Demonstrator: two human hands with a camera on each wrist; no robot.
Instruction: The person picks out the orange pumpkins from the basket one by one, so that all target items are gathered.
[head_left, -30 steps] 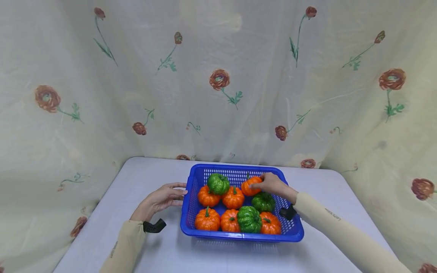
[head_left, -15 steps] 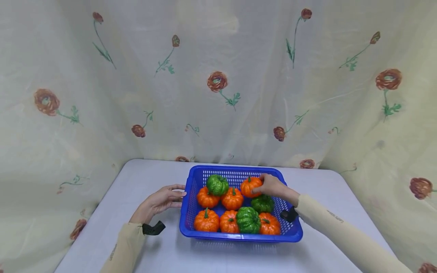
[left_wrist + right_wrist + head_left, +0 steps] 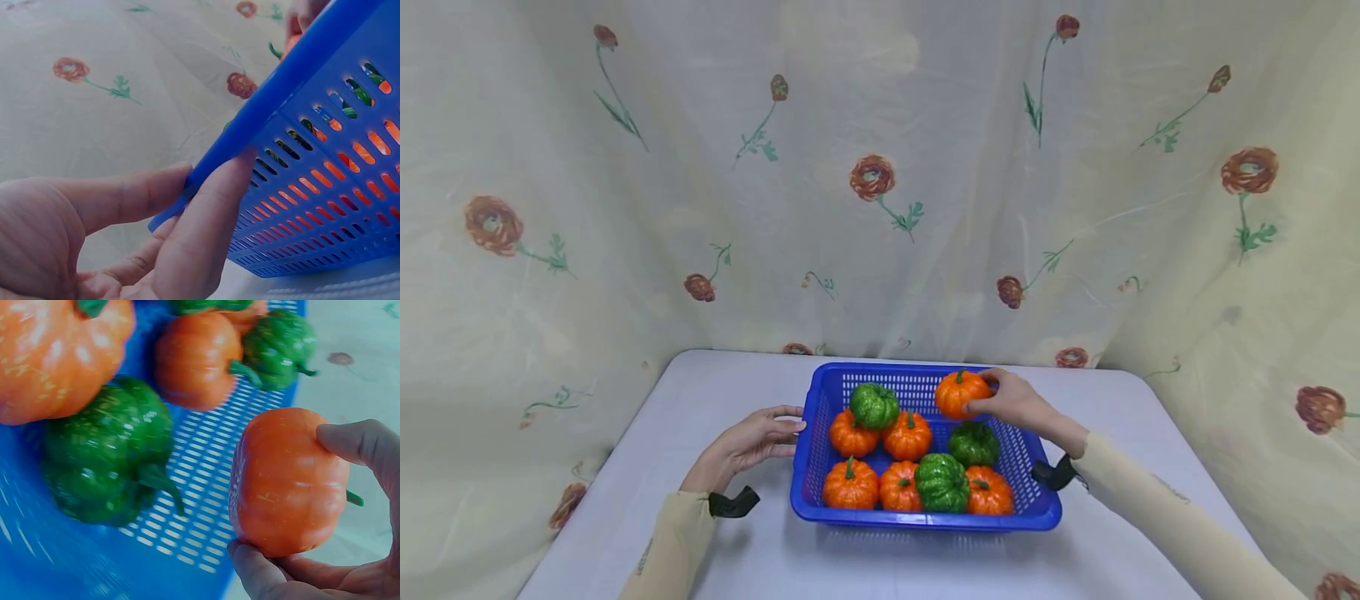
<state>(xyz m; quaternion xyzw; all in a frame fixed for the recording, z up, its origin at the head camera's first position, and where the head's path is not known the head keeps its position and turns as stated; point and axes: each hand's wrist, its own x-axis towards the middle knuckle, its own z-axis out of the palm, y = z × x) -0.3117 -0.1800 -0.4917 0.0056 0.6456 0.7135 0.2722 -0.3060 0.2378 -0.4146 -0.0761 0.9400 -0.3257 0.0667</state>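
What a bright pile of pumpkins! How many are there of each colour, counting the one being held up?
Orange pumpkins: 6, counting the held pumpkin in the right hand
Green pumpkins: 3
Total: 9 pumpkins in view, 8 of them in the blue basket

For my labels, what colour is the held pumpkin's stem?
The stem is green, clearest in the right wrist view.

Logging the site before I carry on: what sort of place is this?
Probably a makeshift filming corner: floral sheeting hangs behind and beside a pale table, and black wrist-worn devices are in view.
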